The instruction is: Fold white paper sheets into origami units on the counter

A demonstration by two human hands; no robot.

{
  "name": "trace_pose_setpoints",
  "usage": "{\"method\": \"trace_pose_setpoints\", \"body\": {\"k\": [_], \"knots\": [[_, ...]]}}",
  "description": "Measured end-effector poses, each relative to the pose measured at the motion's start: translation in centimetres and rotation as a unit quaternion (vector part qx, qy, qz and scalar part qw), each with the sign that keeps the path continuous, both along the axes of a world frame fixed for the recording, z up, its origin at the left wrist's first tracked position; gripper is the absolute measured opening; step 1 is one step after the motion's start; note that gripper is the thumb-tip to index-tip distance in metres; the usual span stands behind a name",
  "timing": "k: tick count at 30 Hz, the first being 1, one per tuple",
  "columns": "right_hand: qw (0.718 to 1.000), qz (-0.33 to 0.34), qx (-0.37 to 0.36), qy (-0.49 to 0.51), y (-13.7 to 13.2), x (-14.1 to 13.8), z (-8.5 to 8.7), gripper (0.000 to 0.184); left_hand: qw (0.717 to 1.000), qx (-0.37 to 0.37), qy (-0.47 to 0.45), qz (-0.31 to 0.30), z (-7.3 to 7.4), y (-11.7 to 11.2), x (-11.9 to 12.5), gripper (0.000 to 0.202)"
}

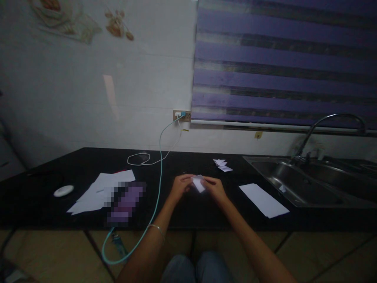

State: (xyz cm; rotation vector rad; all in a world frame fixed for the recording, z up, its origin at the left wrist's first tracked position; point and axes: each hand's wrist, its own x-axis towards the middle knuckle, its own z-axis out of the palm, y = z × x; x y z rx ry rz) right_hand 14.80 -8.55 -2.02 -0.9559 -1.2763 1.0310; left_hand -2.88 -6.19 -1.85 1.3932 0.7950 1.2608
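Observation:
A small folded piece of white paper (198, 184) is held just over the black countertop, between my two hands. My left hand (182, 186) grips its left edge, fingers closed on it. On the opposite side, my right hand (215, 188) pinches the right edge. Some fingertips are hidden behind the paper. Beyond my hands lie several small folded paper pieces (223, 165) in a loose cluster. To the right of my right hand rests a long white paper strip (263, 199).
White sheets (88, 195) and a blurred-out purple item (126, 202) lie on the left, near a round white object (64, 191). A teal cable (160, 173) runs from the wall socket (187, 116) past the counter's front edge. A steel sink (294, 181) with faucet (306, 137) is at right.

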Motion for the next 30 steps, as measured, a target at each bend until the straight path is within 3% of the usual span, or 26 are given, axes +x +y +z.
{"method": "trace_pose_setpoints", "body": {"k": [11,17,21,25,30], "knots": [[0.995,0.006,0.091,-0.044,0.4,0.4,0.1,0.017,0.999,-0.027,0.0,0.024,0.0,0.2,-0.2,0.029],[0.994,-0.006,0.094,-0.047,0.4,0.3,0.0,0.018,0.996,-0.038,-0.03,-0.078,0.6,-0.4,-0.2,0.047],[0.992,-0.021,0.108,-0.064,0.6,0.4,-0.1,0.02,0.991,-0.069,0.014,-0.114,0.0,0.0,0.4,0.059],[0.988,-0.019,0.132,-0.082,0.5,0.4,-0.1,0.023,0.987,0.01,0.102,-0.12,-0.9,0.4,1.0,0.054],[0.989,-0.024,0.12,-0.078,0.3,0.4,0.0,0.023,0.984,0.048,0.095,-0.139,-1.3,0.2,1.1,0.052]]}}
